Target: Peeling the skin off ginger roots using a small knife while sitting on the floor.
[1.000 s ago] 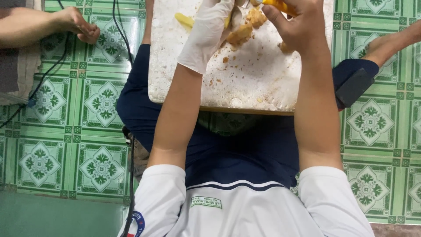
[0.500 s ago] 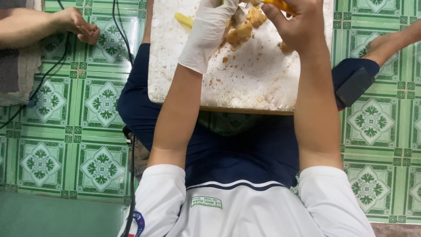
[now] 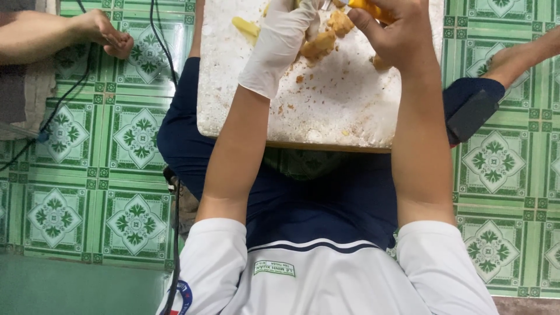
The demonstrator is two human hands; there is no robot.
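At the far left a bare foot (image 3: pixel 105 35) of another person rests on the green patterned floor tiles (image 3: pixel 134 140), the leg cut off by the frame edge, and a black cable (image 3: pixel 166 64) runs down beside it. Next comes the white foam board (image 3: pixel 326 111), lying across the seated person's lap and flecked with brown scraps; its far end runs out of view at the top. A pale yellow strip (image 3: pixel 245 26) lies on the board just left of the left hand (image 3: pixel 283 41). That hand wears a white glove and its fingers close around a knobbly tan root (image 3: pixel 326 38), though the fingertips are partly cut off by the top edge. The right hand (image 3: pixel 396 41), bare, is curled tightly on an orange-handled tool (image 3: pixel 370 9); only a sliver of handle shows, and its blade is hard to make out. Farther right, a dark blue knee (image 3: pixel 472 105) juts out.
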